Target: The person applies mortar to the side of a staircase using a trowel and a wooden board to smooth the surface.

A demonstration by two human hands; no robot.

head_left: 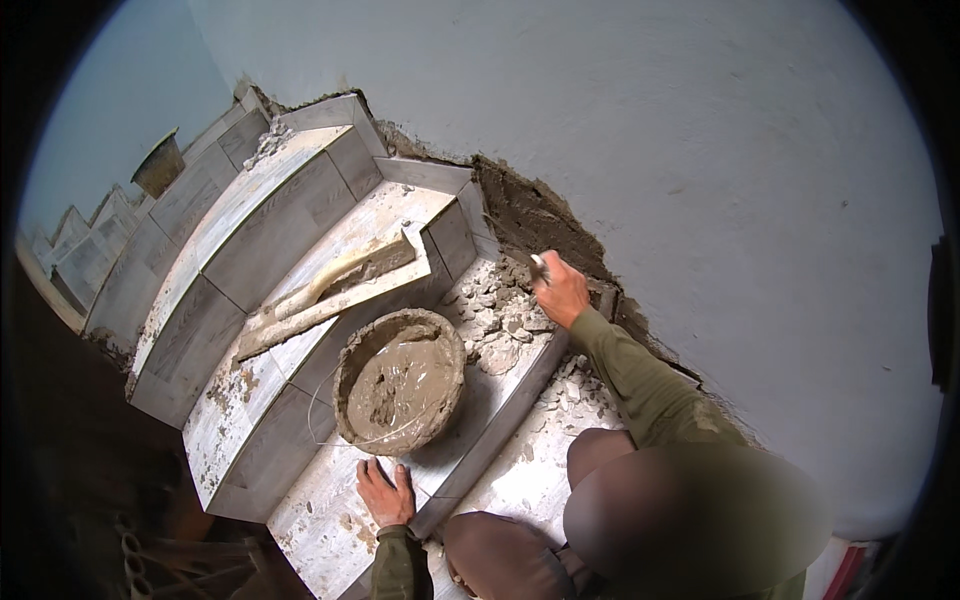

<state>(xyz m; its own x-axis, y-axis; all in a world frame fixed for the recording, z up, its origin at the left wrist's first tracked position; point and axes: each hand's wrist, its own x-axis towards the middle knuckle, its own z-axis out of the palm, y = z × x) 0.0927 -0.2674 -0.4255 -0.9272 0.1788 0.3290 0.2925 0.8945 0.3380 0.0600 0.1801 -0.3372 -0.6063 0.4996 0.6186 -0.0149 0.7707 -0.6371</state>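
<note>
My right hand is closed around a tool with a pale handle end; its working end is hidden, so I cannot tell its exact kind. The hand is up against wet grey-brown mortar filling the rough strip between wall and stair edge. My left hand lies on a tiled step, fingers spread, holding nothing. Just beyond it stands a mortar-caked bucket with wet mortar inside and a thin wire handle. A long wooden float, smeared with mortar, rests on the step above.
Broken plaster rubble lies on the step beside the bucket, with more chips one step lower. Wood-look tiled stairs climb to the upper left, where another bucket stands. A grey wall borders the right side.
</note>
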